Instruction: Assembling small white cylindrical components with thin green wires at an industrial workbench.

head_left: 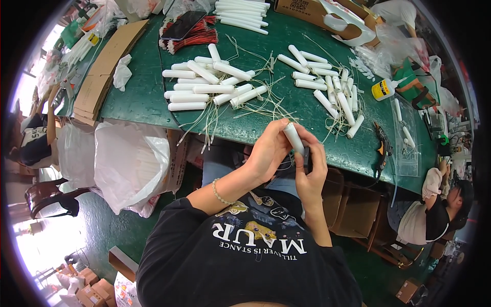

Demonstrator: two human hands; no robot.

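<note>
In the head view, looks down through a wide fisheye lens over a dark printed T-shirt (245,266) and a green worktable (143,102). Holds one short white tube (293,138) in front of the chest, by the near edge of the worktable, a little tilted, with its far end leaning left. Closes the right hand (312,169) on it, thumb at the near end and fingers round the right side. Cups the left hand (267,148) half open against it from the left, touching the far end with one digit; cannot tell whether the hidden fingers grip as well. Wears a beaded bracelet (220,192) on the left wrist. Beyond the hands, shows a loose pile of white tubes (213,89) with pale wires trailing toward the near edge, and to the right, a second group of tubes (345,108), also wired. Farther back on the left, has a dark phone (184,25) lying on red wires (203,41), beside a stack of more white tubes (242,14). On the right, includes a yellow-labelled bottle (381,89), a black-and-orange tool (381,147) and a clear bag (407,161). Below the left side of the worktable, shows a large white plastic bag (130,163); at the right edge, a seated co-worker (419,222).
</note>
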